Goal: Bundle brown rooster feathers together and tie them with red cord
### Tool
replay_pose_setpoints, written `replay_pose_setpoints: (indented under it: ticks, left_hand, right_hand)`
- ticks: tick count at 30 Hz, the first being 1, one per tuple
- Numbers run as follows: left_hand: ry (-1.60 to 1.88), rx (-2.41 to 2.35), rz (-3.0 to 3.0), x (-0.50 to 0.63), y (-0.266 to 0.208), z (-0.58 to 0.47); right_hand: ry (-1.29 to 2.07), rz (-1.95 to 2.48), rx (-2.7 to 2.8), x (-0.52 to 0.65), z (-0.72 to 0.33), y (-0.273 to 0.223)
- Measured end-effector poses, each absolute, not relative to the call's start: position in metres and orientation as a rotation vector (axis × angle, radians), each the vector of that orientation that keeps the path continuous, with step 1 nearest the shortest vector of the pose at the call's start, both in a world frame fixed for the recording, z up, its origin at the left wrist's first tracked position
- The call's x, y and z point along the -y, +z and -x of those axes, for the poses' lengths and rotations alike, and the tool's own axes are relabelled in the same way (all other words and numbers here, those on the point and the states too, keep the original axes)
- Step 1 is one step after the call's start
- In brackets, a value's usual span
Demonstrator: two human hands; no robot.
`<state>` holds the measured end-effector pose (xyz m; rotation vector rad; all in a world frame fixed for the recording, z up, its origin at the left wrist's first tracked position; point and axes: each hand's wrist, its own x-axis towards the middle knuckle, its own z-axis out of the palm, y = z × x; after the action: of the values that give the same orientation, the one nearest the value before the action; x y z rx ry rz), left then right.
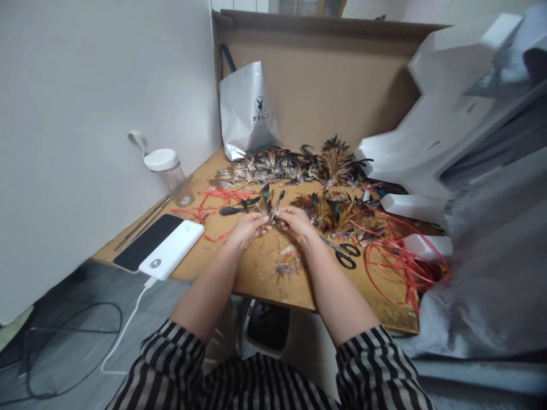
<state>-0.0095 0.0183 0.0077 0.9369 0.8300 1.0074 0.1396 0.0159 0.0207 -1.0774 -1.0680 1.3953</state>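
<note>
A small bunch of brown and dark feathers [265,200] stands up between my two hands above the middle of the table. My left hand [253,228] pinches its base from the left, fingers bent. From the other side, the fingertips of my right hand [296,221] close on the same base, almost touching the left ones. A pile of brown feathers [342,215] lies just right of my right hand. Scissors [346,254] with black handles rest beside my right wrist. Loose feather scraps [287,261] are scattered on the wooden table [265,287] between my forearms.
Red plastic strips [397,256] tangle at the right; more red strips [222,196] lie left. Behind are a long feather heap [273,165] and a silver bag [248,108]. A clear bottle [171,173], a phone [149,242] and a cabled white power bank [173,250] sit left.
</note>
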Motion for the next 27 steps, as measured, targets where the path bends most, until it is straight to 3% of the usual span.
replay_pose_setpoints:
  ticks: [11, 27]
  left_hand:
    - [0.966, -0.776, -0.96, -0.02, 0.0043, 0.0099]
    - [0.981, -0.783, -0.957, -0.0197, 0.0053, 0.0105]
  right_hand:
    - [1.23, 1.152, 1.141, -0.0153, -0.1296, 0.0175]
    - [1.353, 1.099, 1.176, -0.0139, -0.1327, 0.0168]
